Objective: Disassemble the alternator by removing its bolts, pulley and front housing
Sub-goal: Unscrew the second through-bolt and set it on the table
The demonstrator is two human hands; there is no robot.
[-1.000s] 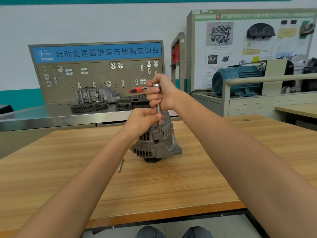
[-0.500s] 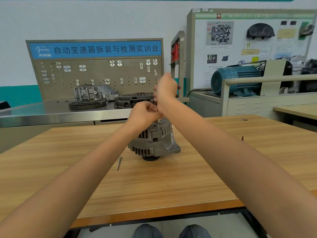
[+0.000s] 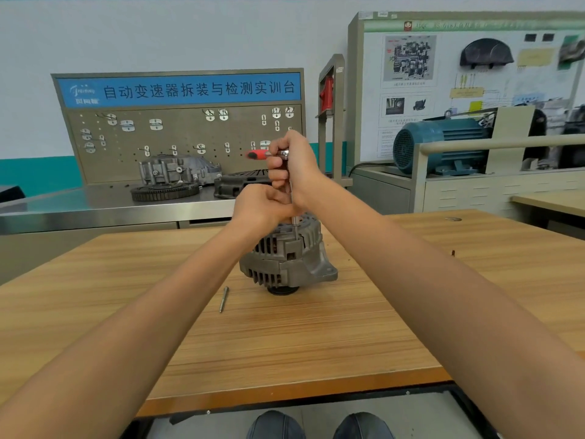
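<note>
Head view: ratchet upright on ribbed alternator

A ribbed, slotted grey cast-metal alternator (image 3: 286,259) stands mid wood-grain bench (image 3: 316,337), pulley end down. The right hand (image 3: 292,166) grips a red-handled steel ratchet (image 3: 260,154) whose thin extension runs vertically into the housing; the left hand (image 3: 264,209) curls around that shaft. A slim loose steel bolt (image 3: 223,299) lies just left.

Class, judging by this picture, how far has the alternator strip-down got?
Done: one long bolt lies loose on the table. In hand: right hand grips the ratchet, left hand steadies its shaft on the alternator. Left: remaining bolts, pulley, front housing, still assembled.
</note>
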